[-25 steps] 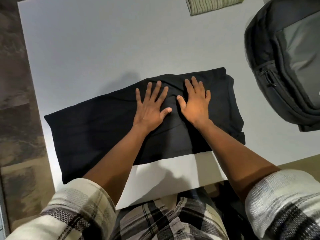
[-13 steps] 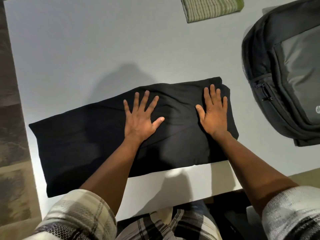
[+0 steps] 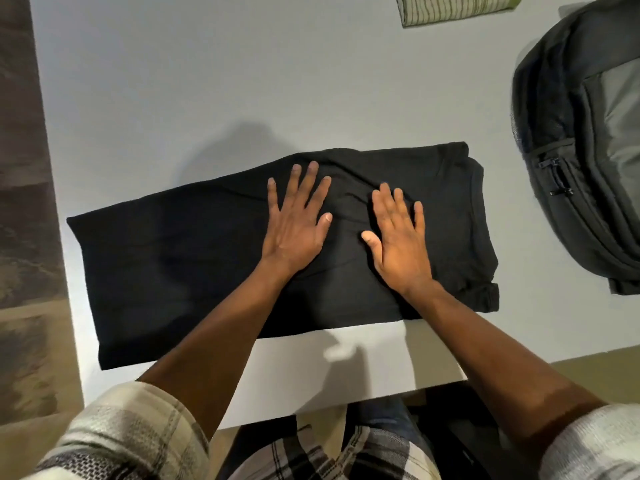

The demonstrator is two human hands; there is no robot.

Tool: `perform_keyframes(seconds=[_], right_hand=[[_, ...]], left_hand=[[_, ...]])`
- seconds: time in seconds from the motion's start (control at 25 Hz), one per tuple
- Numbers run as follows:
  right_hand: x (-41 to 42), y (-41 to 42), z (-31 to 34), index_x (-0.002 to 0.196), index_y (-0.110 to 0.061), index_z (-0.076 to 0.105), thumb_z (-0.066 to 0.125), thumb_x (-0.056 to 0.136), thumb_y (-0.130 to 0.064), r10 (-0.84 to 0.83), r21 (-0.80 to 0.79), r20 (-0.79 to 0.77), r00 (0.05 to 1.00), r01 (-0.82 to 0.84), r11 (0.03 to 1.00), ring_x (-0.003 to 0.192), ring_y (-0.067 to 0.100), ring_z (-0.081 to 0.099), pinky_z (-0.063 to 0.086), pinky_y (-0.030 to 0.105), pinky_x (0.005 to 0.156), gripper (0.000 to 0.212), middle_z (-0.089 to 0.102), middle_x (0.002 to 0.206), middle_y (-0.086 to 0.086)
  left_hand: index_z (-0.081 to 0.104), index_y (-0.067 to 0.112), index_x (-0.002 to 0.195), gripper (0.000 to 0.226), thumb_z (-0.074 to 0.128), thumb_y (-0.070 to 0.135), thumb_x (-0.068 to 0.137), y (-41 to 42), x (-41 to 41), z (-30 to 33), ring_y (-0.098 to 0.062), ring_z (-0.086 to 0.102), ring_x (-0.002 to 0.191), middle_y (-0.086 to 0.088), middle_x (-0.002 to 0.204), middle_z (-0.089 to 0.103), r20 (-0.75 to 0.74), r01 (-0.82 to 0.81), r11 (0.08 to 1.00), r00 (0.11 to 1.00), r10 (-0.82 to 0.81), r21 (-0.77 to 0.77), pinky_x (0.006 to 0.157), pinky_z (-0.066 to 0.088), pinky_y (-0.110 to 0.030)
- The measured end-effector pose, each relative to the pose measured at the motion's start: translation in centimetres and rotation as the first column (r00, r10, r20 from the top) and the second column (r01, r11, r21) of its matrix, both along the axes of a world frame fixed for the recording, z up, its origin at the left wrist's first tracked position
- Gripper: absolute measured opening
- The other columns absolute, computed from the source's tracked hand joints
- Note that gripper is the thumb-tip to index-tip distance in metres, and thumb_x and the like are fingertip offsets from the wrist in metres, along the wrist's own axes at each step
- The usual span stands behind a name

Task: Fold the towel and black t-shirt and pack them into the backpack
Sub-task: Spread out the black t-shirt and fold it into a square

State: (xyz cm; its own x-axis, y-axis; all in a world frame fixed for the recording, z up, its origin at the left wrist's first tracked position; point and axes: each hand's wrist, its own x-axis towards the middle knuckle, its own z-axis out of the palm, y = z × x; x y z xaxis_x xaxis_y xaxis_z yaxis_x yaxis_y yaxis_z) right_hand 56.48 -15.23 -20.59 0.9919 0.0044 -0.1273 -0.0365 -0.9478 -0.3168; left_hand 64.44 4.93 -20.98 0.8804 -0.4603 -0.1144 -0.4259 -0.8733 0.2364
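The black t-shirt (image 3: 173,265) lies on the white table (image 3: 207,81) as a long folded strip, running from the left edge to the right. My left hand (image 3: 294,223) presses flat on its middle with fingers spread. Just to the right, my right hand (image 3: 398,240) also lies flat on the cloth, fingers straight. A folded green striped towel (image 3: 453,8) sits at the table's far edge, partly cut off by the frame. The dark grey backpack (image 3: 581,150) lies on the right side of the table, its zip visible.
Bare white table surface stretches behind the shirt up to the towel. The table's near edge runs just below the shirt, with my plaid shirt and lap under it. A brown patterned floor shows along the left side.
My right hand has slid left along the shirt, from near its right end back toward the middle beside my left hand. My left hand stays pressed at the middle.
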Motion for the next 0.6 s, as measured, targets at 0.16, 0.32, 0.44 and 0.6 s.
perform_keyframes(seconds=[0.16, 0.32, 0.44, 0.6], right_hand=[[4.8, 8.1, 1.0, 0.16, -0.022, 0.017, 0.028, 0.104, -0.055, 0.093, 0.075, 0.029, 0.995, -0.095, 0.993, 0.155, 0.027, 0.001, 0.0, 0.054, 0.124, 0.066, 0.008, 0.168, 0.001], [4.5, 9.7, -1.3, 0.159, -0.025, 0.02, 0.029, 0.102, -0.057, 0.231, -0.119, -0.028, 0.973, -0.233, 0.965, 0.155, 0.032, 0.004, 0.007, 0.058, 0.123, 0.066, 0.014, 0.168, 0.003], [4.3, 8.9, -1.8, 0.16, -0.024, 0.018, 0.029, 0.102, -0.057, 0.246, -0.155, 0.003, 0.969, -0.243, 0.958, 0.155, 0.031, 0.006, 0.006, 0.053, 0.124, 0.067, 0.015, 0.168, 0.003], [4.0, 10.2, -0.8, 0.161, -0.021, 0.01, 0.028, 0.101, -0.057, 0.136, -0.131, 0.007, 0.991, -0.134, 0.982, 0.154, 0.034, 0.006, 0.001, 0.057, 0.122, 0.073, 0.008, 0.169, 0.003]], left_hand=[[0.016, 0.016, 0.16, 0.061, 0.028, 0.032, 0.102, 2.5, -1.6, -0.2, -0.023, 0.005, 0.155, -0.006, 0.168, 0.01, -0.032, -0.178, 0.982, 0.984, 0.176, -0.058, 0.124, 0.006, -0.054], [0.022, 0.017, 0.159, 0.06, 0.033, 0.034, 0.102, 11.3, -2.3, -0.7, -0.022, 0.011, 0.155, -0.003, 0.167, 0.017, -0.007, -0.157, 0.988, 0.988, 0.157, -0.001, 0.124, 0.012, -0.049], [0.016, 0.021, 0.16, 0.066, 0.032, 0.047, 0.102, 19.1, -2.6, -1.1, -0.025, 0.008, 0.155, -0.003, 0.168, 0.009, 0.024, -0.271, 0.954, 0.963, 0.27, 0.132, 0.124, 0.009, -0.051], [0.013, 0.02, 0.16, 0.07, 0.029, 0.054, 0.101, 25.7, -2.7, -1.0, -0.027, 0.006, 0.155, -0.006, 0.168, 0.008, 0.015, -0.341, 0.926, 0.939, 0.344, 0.162, 0.125, 0.007, -0.051]])
